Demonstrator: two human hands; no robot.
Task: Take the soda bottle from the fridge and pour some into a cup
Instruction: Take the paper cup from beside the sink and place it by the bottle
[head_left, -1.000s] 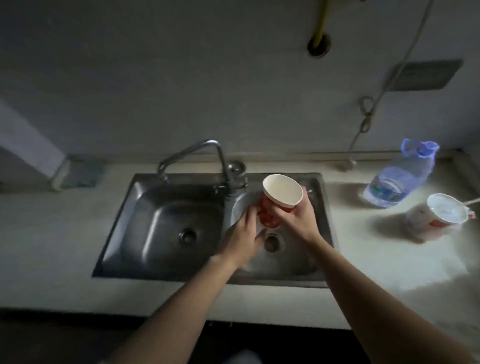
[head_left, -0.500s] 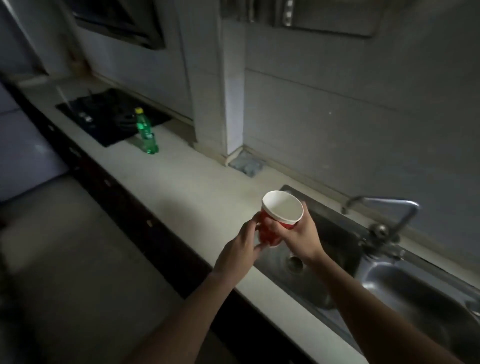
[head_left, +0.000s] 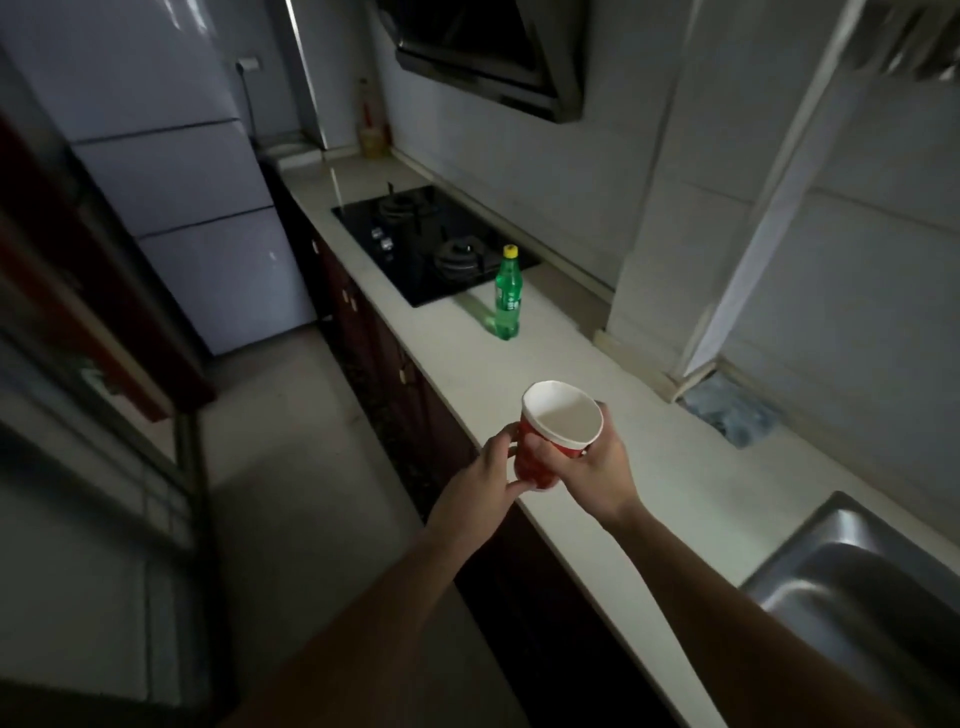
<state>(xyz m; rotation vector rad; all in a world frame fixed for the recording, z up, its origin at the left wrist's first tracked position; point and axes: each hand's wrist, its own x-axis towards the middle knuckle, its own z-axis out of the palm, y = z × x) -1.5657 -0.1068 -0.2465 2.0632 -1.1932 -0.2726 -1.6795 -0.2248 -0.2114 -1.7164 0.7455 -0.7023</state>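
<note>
A red cup (head_left: 540, 451) is gripped by the right hand (head_left: 592, 467) and pinched by the left hand (head_left: 480, 486), well short of the soda bottle (head_left: 507, 296).

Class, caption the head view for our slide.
Both hands hold an empty red cup above the counter, green bottle ahead.

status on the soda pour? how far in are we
Done: the green soda bottle is out of the fridge, standing capped on the counter beside the hob. In hand: the red paper cup, gripped by the right hand, left hand at its base. Left: uncap and pour.
</note>
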